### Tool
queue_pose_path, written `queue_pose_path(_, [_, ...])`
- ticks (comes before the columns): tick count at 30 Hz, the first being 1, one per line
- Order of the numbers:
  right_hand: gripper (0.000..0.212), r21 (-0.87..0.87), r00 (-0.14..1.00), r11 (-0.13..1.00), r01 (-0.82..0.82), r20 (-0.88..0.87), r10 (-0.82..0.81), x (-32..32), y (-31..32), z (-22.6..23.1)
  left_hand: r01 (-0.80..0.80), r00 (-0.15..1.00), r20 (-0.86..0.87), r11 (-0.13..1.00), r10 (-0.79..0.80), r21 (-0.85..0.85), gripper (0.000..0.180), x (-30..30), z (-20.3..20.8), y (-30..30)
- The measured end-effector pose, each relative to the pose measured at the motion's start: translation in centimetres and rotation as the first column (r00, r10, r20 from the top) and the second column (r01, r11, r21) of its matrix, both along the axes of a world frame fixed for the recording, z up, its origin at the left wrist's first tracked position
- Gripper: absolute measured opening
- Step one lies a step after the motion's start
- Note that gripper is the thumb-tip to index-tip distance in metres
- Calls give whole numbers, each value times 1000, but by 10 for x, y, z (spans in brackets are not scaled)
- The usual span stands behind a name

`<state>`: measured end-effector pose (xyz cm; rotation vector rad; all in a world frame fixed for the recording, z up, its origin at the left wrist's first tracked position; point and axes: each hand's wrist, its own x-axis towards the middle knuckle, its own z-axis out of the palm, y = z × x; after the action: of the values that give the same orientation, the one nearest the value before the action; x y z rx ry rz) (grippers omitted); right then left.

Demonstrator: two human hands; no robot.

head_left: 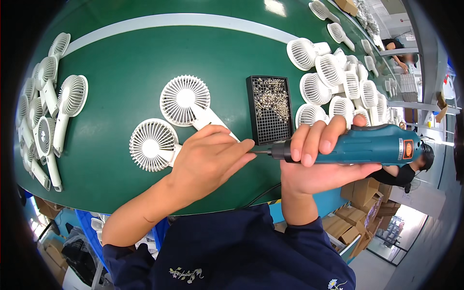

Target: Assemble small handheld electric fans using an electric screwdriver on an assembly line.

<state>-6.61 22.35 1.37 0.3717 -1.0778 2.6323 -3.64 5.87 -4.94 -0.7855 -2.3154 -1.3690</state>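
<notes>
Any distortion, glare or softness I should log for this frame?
Head view: the white strip bows into an arch under fisheye distortion, with black corners; head view: a glare patch whitens the green table near the top edge; head view: left hand, right hand and power screwdriver look reasonably sharp.

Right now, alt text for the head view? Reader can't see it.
A right hand holds a teal power screwdriver, its bit at the left hand, over a green table. Two white handheld fans lie there, partly covered by the left hand, left of a black tray of small metal parts; more white fans cluster on both sides.
</notes>
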Motion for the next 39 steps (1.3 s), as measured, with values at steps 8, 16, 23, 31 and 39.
queue_pose_path(8, [80, -26, 999, 999, 31, 34, -30, 4, 1, 3, 27, 999, -18, 998, -27, 51, 21, 0, -5, 0])
queue_pose_path(16, [80, -88, 994, 994, -65, 77, 72, 4, 3, -1, 71, 996, -51, 995, -68, 68, 23, 1, -6, -2])
queue_pose_path(23, [78, 63, 992, 996, -55, -113, 62, 22, -2, -6, 20, 973, 222, 986, -57, 163, 28, -1, 11, -15])
queue_pose_path(31, [55, 188, 964, 970, -152, -188, 188, 47, -35, -15, -82, 894, 435, 912, -111, 401, 44, 0, 10, -16])
queue_pose_path(39, [50, 221, 946, 954, -203, -208, 249, 43, -39, -24, -58, 869, 479, 939, -119, 339, 64, -1, 13, -18])
